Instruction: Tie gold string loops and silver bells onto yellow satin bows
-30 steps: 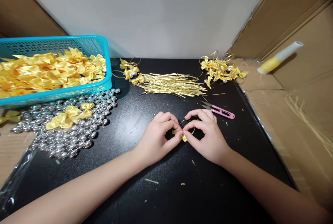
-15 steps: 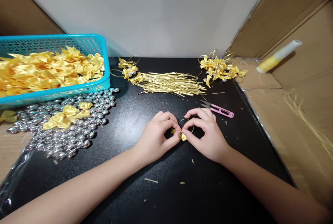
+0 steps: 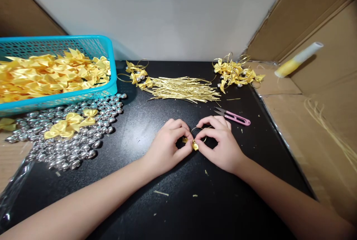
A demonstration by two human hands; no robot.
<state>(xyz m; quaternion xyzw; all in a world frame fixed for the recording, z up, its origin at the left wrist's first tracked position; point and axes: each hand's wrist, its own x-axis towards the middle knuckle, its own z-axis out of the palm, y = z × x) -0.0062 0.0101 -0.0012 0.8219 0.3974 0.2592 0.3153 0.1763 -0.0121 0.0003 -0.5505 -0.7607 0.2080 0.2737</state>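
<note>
My left hand (image 3: 169, 141) pinches a small yellow ribbon bow (image 3: 195, 146), thumb and forefinger closed at its knot. Opposite it, my right hand (image 3: 220, 141) pinches the gold cord (image 3: 198, 128), which makes a loop behind the fingertips. Both sets of fingertips nearly meet over the black table (image 3: 134, 210). The knot itself is mostly covered by the fingers. Just beyond my right hand lie pink thread snips (image 3: 234, 117). Past both hands is a bundle of cut gold cords (image 3: 184, 89).
A turquoise basket (image 3: 113, 69) of yellow bows stands at the left. Before it spread silver beads (image 3: 75, 150) with loose bows (image 3: 68, 124) on top. Finished-looking bows with loops and beads lie in a small group (image 3: 138, 74) and a larger pile (image 3: 235, 72). Cardboard (image 3: 329, 20) borders the right.
Hardly anything differs. Both hands keep their pinch on the bow and cord, and the whole view has shifted very slightly.
</note>
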